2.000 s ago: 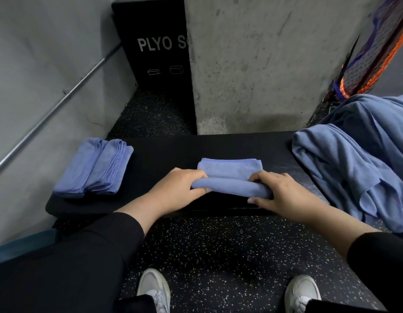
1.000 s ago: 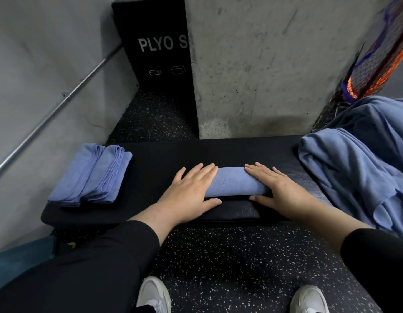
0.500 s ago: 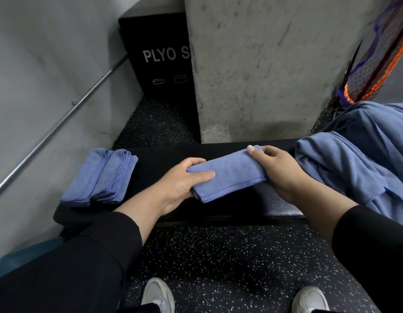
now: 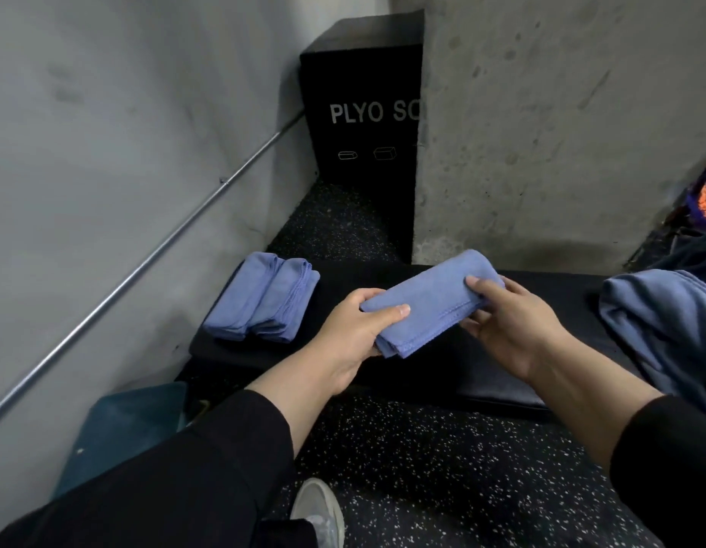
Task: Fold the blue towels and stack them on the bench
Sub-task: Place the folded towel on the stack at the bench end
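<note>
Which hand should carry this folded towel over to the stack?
Probably left: the left hand already grips the towel nearest the stack; the right hand would have to cross over.

The black box (image 4: 359, 112) reads "PLYO SO", cut off.

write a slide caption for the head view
Both hands, left hand and right hand, hold a folded blue towel above the black bench, beside folded towels.

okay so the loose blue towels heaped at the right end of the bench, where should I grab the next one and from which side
Probably pinch the rounded top fold of the unfolded towel pile, coming from above on its left. That fold faces the bare bench, while the rest runs out of view, so lower edges cannot be judged.
</note>
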Demonstrator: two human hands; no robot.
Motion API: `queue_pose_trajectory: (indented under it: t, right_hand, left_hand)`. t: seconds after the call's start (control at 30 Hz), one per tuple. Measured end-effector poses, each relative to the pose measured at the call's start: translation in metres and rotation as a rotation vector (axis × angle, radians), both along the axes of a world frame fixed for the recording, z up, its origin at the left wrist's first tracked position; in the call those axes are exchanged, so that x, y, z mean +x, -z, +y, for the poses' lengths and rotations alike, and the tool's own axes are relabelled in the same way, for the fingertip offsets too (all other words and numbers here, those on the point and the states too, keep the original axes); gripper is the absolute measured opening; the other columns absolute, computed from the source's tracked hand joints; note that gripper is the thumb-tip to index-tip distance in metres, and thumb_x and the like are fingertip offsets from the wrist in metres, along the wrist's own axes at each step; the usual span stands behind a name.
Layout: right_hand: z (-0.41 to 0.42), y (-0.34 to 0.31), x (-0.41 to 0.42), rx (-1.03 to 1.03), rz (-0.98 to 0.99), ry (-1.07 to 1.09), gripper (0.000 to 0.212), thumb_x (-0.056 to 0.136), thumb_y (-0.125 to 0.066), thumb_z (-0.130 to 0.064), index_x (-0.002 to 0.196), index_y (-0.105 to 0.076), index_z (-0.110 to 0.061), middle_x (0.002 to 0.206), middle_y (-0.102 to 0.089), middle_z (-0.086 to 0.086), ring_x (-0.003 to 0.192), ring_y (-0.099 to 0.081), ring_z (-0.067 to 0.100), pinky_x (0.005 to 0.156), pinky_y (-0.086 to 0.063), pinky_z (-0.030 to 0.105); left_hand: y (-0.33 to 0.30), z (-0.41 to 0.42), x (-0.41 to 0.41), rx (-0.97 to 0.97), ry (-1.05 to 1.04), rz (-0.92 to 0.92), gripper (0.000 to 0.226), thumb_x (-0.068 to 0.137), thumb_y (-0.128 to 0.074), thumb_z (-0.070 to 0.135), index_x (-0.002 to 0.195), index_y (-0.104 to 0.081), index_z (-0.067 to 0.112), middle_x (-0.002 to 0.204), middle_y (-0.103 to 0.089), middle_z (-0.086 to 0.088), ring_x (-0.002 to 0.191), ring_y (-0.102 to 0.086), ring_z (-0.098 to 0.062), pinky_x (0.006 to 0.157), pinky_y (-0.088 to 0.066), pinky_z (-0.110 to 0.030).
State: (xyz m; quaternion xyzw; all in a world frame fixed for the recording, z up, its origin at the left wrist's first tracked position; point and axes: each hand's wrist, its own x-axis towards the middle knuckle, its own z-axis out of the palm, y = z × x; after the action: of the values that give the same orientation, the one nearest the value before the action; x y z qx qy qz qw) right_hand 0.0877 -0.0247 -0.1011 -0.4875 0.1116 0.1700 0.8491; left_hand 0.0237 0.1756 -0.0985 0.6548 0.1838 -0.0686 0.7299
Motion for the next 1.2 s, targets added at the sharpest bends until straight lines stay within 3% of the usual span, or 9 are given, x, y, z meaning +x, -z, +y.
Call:
queue_pose_trajectory:
  t: [0.13,0.3,0.47,0.6,0.7,0.87,1.0,1.07,1.2]
  right_hand:
    - [0.035,-0.012,0.0,0.038,-0.04,-0.053,0.038,0.095,-0.066,-0.024,0.128,-0.061,-0.005,0.12,-0.071,0.014,0.105,-0.072,0.024,0.077,-0.059,0.03]
    - [0.089,-0.016,0.0,-0.047,-0.032,-0.164,0.035,0.096,-0.066,-0.024,0.123,-0.063,-0.003,0.115,-0.073,0.015,0.099,-0.073,0.026,0.078,-0.061,0.036]
    - [0.158,-0.031,0.021,-0.242,-0.097,-0.237,0.03,0.095,-0.069,-0.019,0.117,-0.062,-0.001,0.104,-0.07,0.015,0.085,-0.071,0.024,0.076,-0.062,0.038]
    - [0.22,-0.037,0.041,-0.413,-0.231,-0.31,0.024,0.094,-0.07,-0.018,0.108,-0.066,0.0,0.107,-0.067,0.021,0.096,-0.067,0.031,0.079,-0.062,0.039]
    - [0.261,-0.033,0.055,-0.554,-0.306,-0.354,0.028,0.094,-0.07,-0.017,0.111,-0.065,0.005,0.106,-0.063,0.024,0.095,-0.066,0.03,0.081,-0.062,0.042]
    - [0.308,-0.015,0.073,-0.787,-0.414,-0.404,0.021,0.093,-0.071,-0.022,0.099,-0.069,-0.002,0.093,-0.07,0.02,0.086,-0.07,0.032,0.082,-0.061,0.051]
    - [0.319,-0.004,0.083,-1.207,-0.627,-0.501,0.03,0.093,-0.068,-0.034,0.112,-0.068,-0.011,0.099,-0.069,0.008,0.093,-0.066,0.027,0.085,-0.055,0.041]
    - [0.319,0.002,0.084,-1.476,-0.762,-0.53,0.039,0.094,-0.064,-0.041,0.127,-0.063,-0.02,0.118,-0.064,0.004,0.109,-0.058,0.028,0.094,-0.049,0.045]
    - [0.316,0.009,0.082,-1.482,-1.057,-0.372,0.039,0.097,-0.058,-0.037,0.135,-0.056,-0.029,0.138,-0.05,0.002,0.127,-0.044,0.031,0.099,-0.036,0.05]
  left_hand:
    - [-0.003,0.025,-0.009,-0.014,-0.035,-0.042,0.041,0.087,-0.077,0.01,0.123,-0.058,0.017,0.118,-0.069,-0.008,0.102,-0.072,-0.021,0.085,-0.061,-0.039]
    - [-0.011,0.073,-0.02,0.018,-0.124,-0.042,0.036,0.089,-0.074,0.014,0.122,-0.059,0.017,0.116,-0.069,-0.009,0.099,-0.072,-0.021,0.076,-0.061,-0.034]
    - [-0.017,0.135,-0.025,0.198,-0.239,-0.015,0.031,0.085,-0.076,0.026,0.112,-0.061,0.023,0.109,-0.07,-0.007,0.095,-0.071,-0.023,0.085,-0.061,-0.049]
    - [-0.012,0.177,-0.027,0.229,-0.405,-0.013,0.033,0.082,-0.077,0.029,0.111,-0.062,0.023,0.109,-0.07,-0.005,0.092,-0.068,-0.022,0.072,-0.058,-0.039]
    - [-0.001,0.199,-0.028,0.248,-0.497,0.019,0.034,0.074,-0.077,0.035,0.103,-0.061,0.028,0.106,-0.069,-0.002,0.093,-0.07,-0.024,0.081,-0.061,-0.048]
    - [0.013,0.218,-0.023,0.434,-0.541,0.038,0.037,0.071,-0.069,0.041,0.104,-0.062,0.026,0.096,-0.069,0.003,0.089,-0.068,-0.021,0.082,-0.058,-0.043]
    - [0.025,0.227,-0.02,0.661,-0.475,0.122,0.051,0.072,-0.065,0.051,0.116,-0.063,0.025,0.109,-0.068,0.0,0.099,-0.066,-0.026,0.089,-0.055,-0.047]
    - [0.028,0.227,-0.02,0.759,-0.448,0.169,0.056,0.079,-0.064,0.054,0.13,-0.058,0.029,0.124,-0.062,-0.004,0.11,-0.061,-0.029,0.096,-0.051,-0.05]
    - [0.029,0.225,-0.013,0.87,-0.378,0.113,0.044,0.096,-0.052,0.038,0.139,-0.053,0.035,0.137,-0.052,-0.004,0.119,-0.056,-0.029,0.102,-0.046,-0.053]
